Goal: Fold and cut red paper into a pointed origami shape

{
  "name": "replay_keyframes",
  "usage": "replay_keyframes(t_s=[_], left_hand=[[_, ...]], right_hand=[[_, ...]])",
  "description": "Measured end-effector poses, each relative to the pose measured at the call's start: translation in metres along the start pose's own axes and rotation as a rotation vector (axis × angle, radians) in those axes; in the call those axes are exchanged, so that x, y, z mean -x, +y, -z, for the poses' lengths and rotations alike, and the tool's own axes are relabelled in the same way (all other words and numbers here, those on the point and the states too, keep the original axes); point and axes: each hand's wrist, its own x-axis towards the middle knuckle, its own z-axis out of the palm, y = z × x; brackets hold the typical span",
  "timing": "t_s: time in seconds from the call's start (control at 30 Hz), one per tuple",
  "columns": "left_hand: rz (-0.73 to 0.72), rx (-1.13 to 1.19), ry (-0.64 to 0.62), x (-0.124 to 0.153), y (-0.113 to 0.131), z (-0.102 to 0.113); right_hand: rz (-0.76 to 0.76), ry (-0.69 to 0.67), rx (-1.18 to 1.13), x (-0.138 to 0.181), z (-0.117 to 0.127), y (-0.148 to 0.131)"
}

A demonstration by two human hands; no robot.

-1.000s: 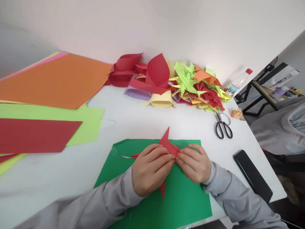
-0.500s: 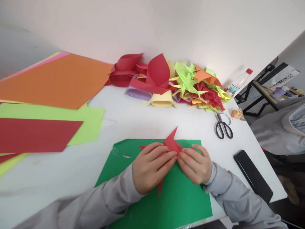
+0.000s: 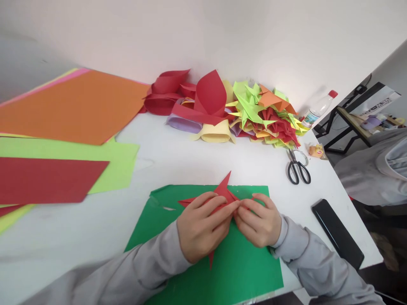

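Pinching red folded paper [image 3: 224, 192]: left hand [image 3: 203, 224], right hand [image 3: 259, 220], over green sheet [image 3: 241, 267]; scissors [image 3: 297, 167], phone [image 3: 337, 233] near.

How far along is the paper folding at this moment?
Done: a pile of folded paper shapes sits at the back of the table. In hand: the left hand and right hand pinch a red folded piece, already creased into points, over a green sheet. Left: its final shape cannot be told; flat sheets lie unfolded on the left.
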Motion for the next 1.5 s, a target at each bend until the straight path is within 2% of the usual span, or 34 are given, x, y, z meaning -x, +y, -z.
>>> replay_keyframes(t_s=[0.17, 0.27, 0.33, 0.43, 0.67, 0.83, 1.0, 1.3, 1.5], left_hand=[[0.013, -0.039, -0.029, -0.004, -0.001, 0.009], [0.006, -0.089, -0.074, -0.011, -0.005, 0.015], [0.0, -0.108, -0.047, -0.015, -0.007, 0.019], [0.039, -0.103, 0.021, -0.02, -0.01, 0.022], [0.051, -0.055, -0.013, -0.016, -0.006, 0.014], [0.041, -0.001, 0.043, -0.01, -0.002, 0.006], [0.031, -0.013, -0.013, -0.011, 0.0, 0.008], [0.077, -0.035, 0.022, -0.015, 0.0, 0.011], [0.075, -0.043, -0.018, -0.015, -0.002, 0.015]], right_hand=[[-0.011, -0.006, 0.037, 0.01, -0.002, 0.007], [-0.078, -0.02, 0.106, 0.016, -0.005, 0.015], [-0.11, -0.011, 0.133, 0.017, -0.005, 0.019], [-0.07, -0.006, 0.129, 0.014, -0.003, 0.018], [0.005, -0.029, 0.075, 0.004, 0.0, 0.004], [0.005, -0.033, 0.047, 0.002, 0.0, 0.0], [0.002, -0.025, 0.052, 0.003, 0.0, -0.001], [-0.02, -0.02, 0.055, 0.001, 0.002, 0.0], [-0.026, -0.012, 0.063, 0.006, 0.0, 0.003]])
